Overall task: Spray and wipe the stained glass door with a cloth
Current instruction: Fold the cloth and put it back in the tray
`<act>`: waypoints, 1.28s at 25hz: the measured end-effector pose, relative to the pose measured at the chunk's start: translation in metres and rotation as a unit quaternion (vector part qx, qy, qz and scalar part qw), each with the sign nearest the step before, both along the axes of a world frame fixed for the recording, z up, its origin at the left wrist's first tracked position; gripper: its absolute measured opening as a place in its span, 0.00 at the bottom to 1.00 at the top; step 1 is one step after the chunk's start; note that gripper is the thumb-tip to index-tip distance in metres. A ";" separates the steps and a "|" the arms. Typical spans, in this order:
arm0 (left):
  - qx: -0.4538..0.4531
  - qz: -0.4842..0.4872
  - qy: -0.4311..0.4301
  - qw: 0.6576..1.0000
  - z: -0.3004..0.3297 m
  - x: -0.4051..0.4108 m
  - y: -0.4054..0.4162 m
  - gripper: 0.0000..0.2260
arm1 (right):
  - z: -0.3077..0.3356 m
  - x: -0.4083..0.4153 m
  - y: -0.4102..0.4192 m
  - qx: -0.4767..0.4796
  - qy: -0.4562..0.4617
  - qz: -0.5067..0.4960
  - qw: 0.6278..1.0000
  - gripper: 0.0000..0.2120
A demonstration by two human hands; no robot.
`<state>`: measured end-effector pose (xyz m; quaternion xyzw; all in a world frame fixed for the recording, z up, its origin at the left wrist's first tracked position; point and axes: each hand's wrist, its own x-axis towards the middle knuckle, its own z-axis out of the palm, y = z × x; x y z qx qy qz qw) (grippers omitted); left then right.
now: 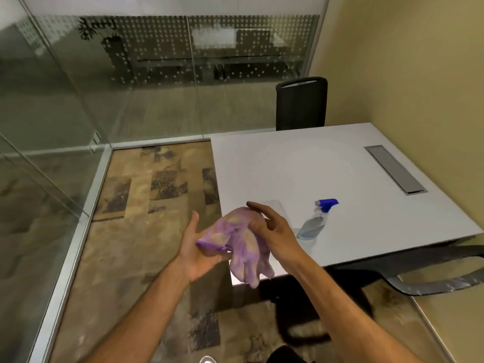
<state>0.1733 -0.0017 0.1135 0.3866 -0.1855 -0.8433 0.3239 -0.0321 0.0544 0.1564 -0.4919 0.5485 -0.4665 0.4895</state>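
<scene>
1. A small glass-walled office room: glass panels (65,100) run along the left and across the back, with a dotted frosted band high on the back pane. Patterned carpet (146,205) covers the floor, and a white desk (301,163) stands against a yellow wall on the right. Which pane is the stained door I cannot tell.

2. The left hand (193,247) is open, palm up, with a bunched edge of the purple cloth (235,244) lying across its palm and fingers; it cradles more than it pinches.

3. The cloth sits between the two hands, over the near corner of the desk. It is soft, limp and light, with pale worn patches, and its loose end hangs below the hands. By my judgement it will not slip easily, but it will flop unless it is folded into a pad and gripped by the bunched middle.

4. The right hand (272,226) lies over the top of the cloth, fingers loosely spread and partly curled, pressing it against the left palm rather than clenched on it.

5. Just right of the right hand, on the desk, a clear spray bottle (314,224) with a blue trigger head lies untouched. It looks like light, smooth plastic, part filled; best taken round the neck below the trigger.

6. No brand, label or readable writing shows on the bottle, the cloth or the glass.
</scene>
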 end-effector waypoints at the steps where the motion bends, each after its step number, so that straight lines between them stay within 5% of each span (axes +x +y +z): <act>1: 0.009 0.002 0.009 1.000 -0.006 -0.005 -0.007 0.46 | -0.004 -0.007 -0.007 0.001 0.003 -0.005 1.000 0.20; 5: 0.029 -0.032 0.026 0.999 -0.024 -0.035 -0.026 0.46 | -0.018 -0.040 -0.039 0.023 -0.004 0.017 1.000 0.27; 9: -0.082 -0.030 -0.083 0.993 -0.017 -0.066 -0.046 0.31 | -0.027 -0.075 -0.065 0.040 0.024 0.076 0.996 0.37; 13: -0.136 0.061 -0.164 0.975 -0.010 -0.104 -0.058 0.36 | -0.045 -0.109 -0.083 0.029 0.087 0.126 0.988 0.39; 18: -0.199 0.002 -0.281 0.939 -0.012 -0.142 -0.055 0.52 | -0.057 -0.137 -0.099 0.016 0.194 0.099 0.976 0.22; 22: -0.231 -0.068 -0.375 0.895 -0.017 -0.152 -0.054 0.25 | -0.080 -0.151 -0.098 0.063 0.274 0.084 0.956 0.09; 26: -0.285 -0.137 -0.490 0.812 -0.033 -0.155 -0.063 0.08 | -0.101 -0.165 -0.095 0.108 0.184 0.047 0.976 0.07; 32: -0.220 -0.093 -0.411 0.880 -0.073 -0.172 -0.081 0.03 | -0.118 -0.182 -0.097 0.223 0.000 -0.013 0.975 0.10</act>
